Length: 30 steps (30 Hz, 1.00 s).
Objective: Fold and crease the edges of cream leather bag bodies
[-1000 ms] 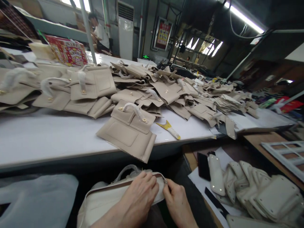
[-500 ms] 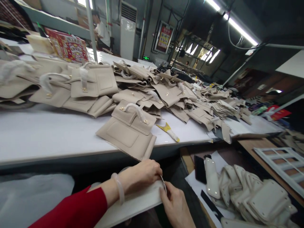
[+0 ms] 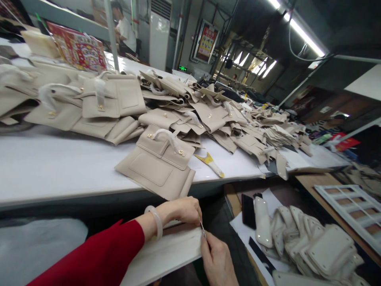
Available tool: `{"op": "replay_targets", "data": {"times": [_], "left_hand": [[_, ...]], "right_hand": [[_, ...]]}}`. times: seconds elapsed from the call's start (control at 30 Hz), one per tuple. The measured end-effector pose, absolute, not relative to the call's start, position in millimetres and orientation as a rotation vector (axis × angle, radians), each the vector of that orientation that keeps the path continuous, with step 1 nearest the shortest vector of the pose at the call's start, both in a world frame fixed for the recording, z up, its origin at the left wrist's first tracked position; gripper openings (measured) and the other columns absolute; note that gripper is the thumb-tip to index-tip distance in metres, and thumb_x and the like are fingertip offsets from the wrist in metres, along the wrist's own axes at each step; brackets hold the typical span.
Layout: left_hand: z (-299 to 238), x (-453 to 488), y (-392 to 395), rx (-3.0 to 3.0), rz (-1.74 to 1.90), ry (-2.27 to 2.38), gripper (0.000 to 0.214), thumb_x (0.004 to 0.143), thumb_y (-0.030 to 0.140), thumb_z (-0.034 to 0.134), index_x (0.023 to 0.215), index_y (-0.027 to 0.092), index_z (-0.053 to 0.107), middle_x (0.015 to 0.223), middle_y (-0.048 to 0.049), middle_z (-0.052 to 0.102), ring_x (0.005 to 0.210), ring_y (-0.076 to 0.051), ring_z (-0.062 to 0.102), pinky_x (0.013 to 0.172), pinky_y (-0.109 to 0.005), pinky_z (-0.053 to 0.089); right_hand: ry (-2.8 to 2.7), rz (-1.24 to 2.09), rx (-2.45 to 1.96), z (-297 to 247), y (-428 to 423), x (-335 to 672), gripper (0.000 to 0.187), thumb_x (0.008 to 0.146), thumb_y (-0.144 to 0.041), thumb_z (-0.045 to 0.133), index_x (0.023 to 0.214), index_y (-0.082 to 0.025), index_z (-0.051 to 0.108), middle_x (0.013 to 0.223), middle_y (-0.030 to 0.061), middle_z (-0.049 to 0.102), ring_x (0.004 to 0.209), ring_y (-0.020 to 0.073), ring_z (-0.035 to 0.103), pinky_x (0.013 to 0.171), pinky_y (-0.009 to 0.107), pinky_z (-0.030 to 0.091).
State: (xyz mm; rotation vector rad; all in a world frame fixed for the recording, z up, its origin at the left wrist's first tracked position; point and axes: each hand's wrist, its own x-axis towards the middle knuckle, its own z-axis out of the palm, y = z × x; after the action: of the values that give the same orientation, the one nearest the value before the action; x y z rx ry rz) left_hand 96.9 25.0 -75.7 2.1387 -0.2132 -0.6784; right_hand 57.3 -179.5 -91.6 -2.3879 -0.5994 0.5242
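Note:
A pale, flat panel [image 3: 169, 250] lies low in front of me, its kind not clear. My left hand [image 3: 186, 210] reaches across from the left in a red sleeve, a pale bangle [image 3: 156, 222] on the wrist. Its fingers are closed at the panel's far right corner, where a thin edge stands up. Just below, my right hand [image 3: 218, 256] pinches that same edge between thumb and fingers. Fingertips of both hands are partly hidden. Beyond them, a beige handbag piece [image 3: 151, 165] with a wrapped handle overhangs the white table's front edge.
Many beige bag pieces [image 3: 208, 113] are heaped along the white table [image 3: 59, 171]. A yellow-and-white tool [image 3: 211, 163] lies near its edge. At right are a dark phone [image 3: 248, 210], stacked pale riveted pieces [image 3: 330, 246] and a white frame [image 3: 354, 206]. A seated person [image 3: 126, 33] is far back.
My left forearm and bangle have shifted slightly right and up. Both hands stay at the panel's edge, and the raised bit between them looks narrower. The view has moved a little.

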Motion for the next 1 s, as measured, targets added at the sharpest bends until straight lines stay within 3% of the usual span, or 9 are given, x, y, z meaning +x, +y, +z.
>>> {"op": "replay_targets", "data": {"times": [0.2,0.3,0.37,0.5,0.6,0.8,1.0], "left_hand": [[-76,95,30,2.119,-0.717,-0.210,0.033,0.067,0.024,0.063,0.095,0.024,0.080,0.085,0.0011,0.078,0.082,-0.017,0.068,0.069,-0.020,0.051],[-76,95,32,2.113,-0.744,-0.229,0.035,0.068,0.025,0.062,0.099,0.025,0.079,0.090,0.0010,0.078,0.084,-0.017,0.069,0.072,-0.020,0.052],[-75,96,32,2.128,-0.752,-0.238,0.036,0.068,0.025,0.062,0.100,0.025,0.079,0.091,0.0005,0.078,0.085,-0.018,0.069,0.075,-0.021,0.052],[-68,95,30,2.191,-0.734,-0.266,0.036,0.068,0.025,0.061,0.099,0.024,0.079,0.090,-0.0016,0.078,0.086,-0.020,0.069,0.076,-0.025,0.052],[-64,93,30,2.227,-0.712,-0.300,0.036,0.069,0.024,0.058,0.099,0.024,0.079,0.089,-0.0027,0.078,0.084,-0.020,0.069,0.074,-0.026,0.052],[-70,95,34,2.249,-0.678,-0.424,0.032,0.073,0.027,0.058,0.096,0.023,0.080,0.090,-0.0055,0.078,0.083,-0.022,0.070,0.074,-0.028,0.052],[-79,97,50,2.186,-0.578,-0.605,0.030,0.077,0.046,0.069,0.098,0.028,0.078,0.089,0.0001,0.078,0.077,-0.017,0.070,0.068,-0.023,0.051]], "right_hand": [[-0.545,0.607,-2.252,-90,-182,57,0.049,0.098,-0.054,0.034,0.096,-0.018,0.068,0.087,0.0083,0.068,0.081,0.0224,0.061,0.072,0.028,0.041],[-0.403,0.590,-2.158,-91,-184,61,0.055,0.094,-0.062,0.041,0.078,-0.016,0.066,0.078,0.0058,0.061,0.075,0.0201,0.055,0.068,0.027,0.041],[-0.303,0.628,-2.037,-95,-184,65,0.055,0.091,-0.064,0.046,0.076,-0.015,0.067,0.079,0.0055,0.061,0.076,0.0196,0.054,0.068,0.027,0.041],[-0.096,0.874,-1.540,-98,-181,66,0.046,0.092,-0.056,0.055,0.103,-0.015,0.073,0.091,0.0073,0.069,0.088,0.0216,0.058,0.080,0.030,0.044],[0.005,0.962,-1.249,-96,-177,65,0.038,0.092,-0.048,0.060,0.107,-0.016,0.074,0.097,0.0082,0.071,0.092,0.0216,0.060,0.085,0.032,0.045],[0.000,0.952,-1.249,-94,-170,64,0.035,0.091,-0.042,0.065,0.112,-0.016,0.073,0.101,0.0094,0.073,0.095,0.0217,0.062,0.091,0.035,0.044],[0.030,0.926,-1.290,-95,-165,59,0.036,0.088,-0.041,0.068,0.114,-0.016,0.073,0.103,0.0096,0.074,0.095,0.0228,0.062,0.090,0.035,0.044]]}}
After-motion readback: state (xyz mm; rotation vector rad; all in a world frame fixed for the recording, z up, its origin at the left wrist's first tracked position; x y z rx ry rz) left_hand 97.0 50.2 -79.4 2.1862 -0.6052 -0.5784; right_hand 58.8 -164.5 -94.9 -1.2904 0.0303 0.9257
